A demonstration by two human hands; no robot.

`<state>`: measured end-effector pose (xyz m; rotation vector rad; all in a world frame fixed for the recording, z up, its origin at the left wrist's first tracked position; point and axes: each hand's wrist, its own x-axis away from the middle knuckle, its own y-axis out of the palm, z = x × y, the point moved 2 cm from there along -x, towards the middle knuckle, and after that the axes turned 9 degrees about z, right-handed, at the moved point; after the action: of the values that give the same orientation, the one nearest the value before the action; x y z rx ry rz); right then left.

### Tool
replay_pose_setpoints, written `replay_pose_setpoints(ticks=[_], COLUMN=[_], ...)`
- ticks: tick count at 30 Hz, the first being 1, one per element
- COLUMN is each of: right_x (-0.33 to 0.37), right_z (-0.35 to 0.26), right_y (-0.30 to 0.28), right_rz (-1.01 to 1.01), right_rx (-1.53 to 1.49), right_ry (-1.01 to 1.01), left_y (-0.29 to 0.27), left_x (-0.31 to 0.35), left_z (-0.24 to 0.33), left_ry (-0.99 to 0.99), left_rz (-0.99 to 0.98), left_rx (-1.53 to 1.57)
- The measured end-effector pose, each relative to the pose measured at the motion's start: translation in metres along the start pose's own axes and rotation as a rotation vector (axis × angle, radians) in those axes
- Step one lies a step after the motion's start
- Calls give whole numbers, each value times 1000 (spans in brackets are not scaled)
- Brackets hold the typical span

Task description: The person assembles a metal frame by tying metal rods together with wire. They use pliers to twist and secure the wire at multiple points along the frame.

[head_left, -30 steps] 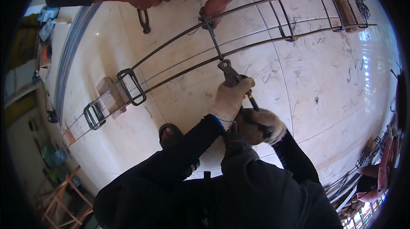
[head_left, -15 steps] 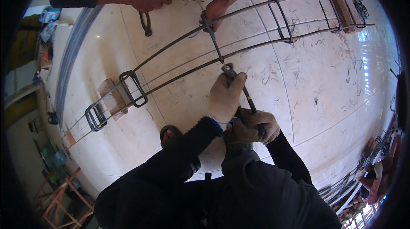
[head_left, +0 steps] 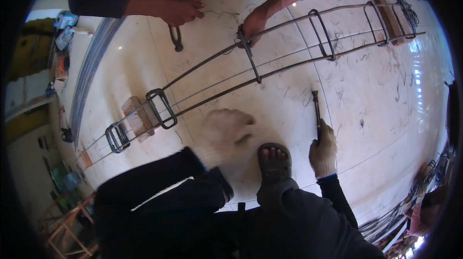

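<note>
My right hand, in a knit glove, is closed round the handles of a pair of pincers, held to the right of my sandalled foot with its head pointing away from me. My gloved left hand is blurred by motion above the floor, apart from the steel; its fingers are smeared. Beyond it lies a long rebar cage with several stirrups. A co-worker's hand grips the middle stirrup where it meets the far bar.
The co-worker's other hand holds a thin wire, with a second pair of pincers hanging below. A brick and a wooden block support the cage ends. Wire scraps litter the tiles; long bars lie left.
My hands have separated: the left moved left off the pincers, while the right carried them to the right. The cage appears slightly lower and further right in the view.
</note>
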<state>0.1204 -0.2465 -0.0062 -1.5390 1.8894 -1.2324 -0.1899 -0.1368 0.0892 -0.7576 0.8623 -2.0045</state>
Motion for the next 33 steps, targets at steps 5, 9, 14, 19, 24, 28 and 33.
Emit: replay_pose_setpoints(ticks=[5, 9, 14, 19, 24, 28, 33], right_x=[3, -12, -82, -174, -133, -65, 29], right_z=[-3, -58, -148, -198, -213, -200, -202], right_y=[-1, 0, -20, -17, 3, 35, 85], right_rz=[422, 431, 400, 268, 290, 341, -578], right_rx=[-4, -255, -220, -42, -211, -307, -412], right_ry=[-95, -291, -664, -770, -715, -741, -914], left_y=[-88, -104, -69, -81, -62, -51, -35], left_x=[16, -4, -38, -59, -46, -50, -26], left_z=[-65, -84, -121, -140, -158, -164, -138], left_ry=[-185, -288, -221, -214, -272, -257, -120], left_rz=[48, 290, 525, 635, 672, 722, 822], left_rx=[-343, -434, -453, -466, -408, -416, -274])
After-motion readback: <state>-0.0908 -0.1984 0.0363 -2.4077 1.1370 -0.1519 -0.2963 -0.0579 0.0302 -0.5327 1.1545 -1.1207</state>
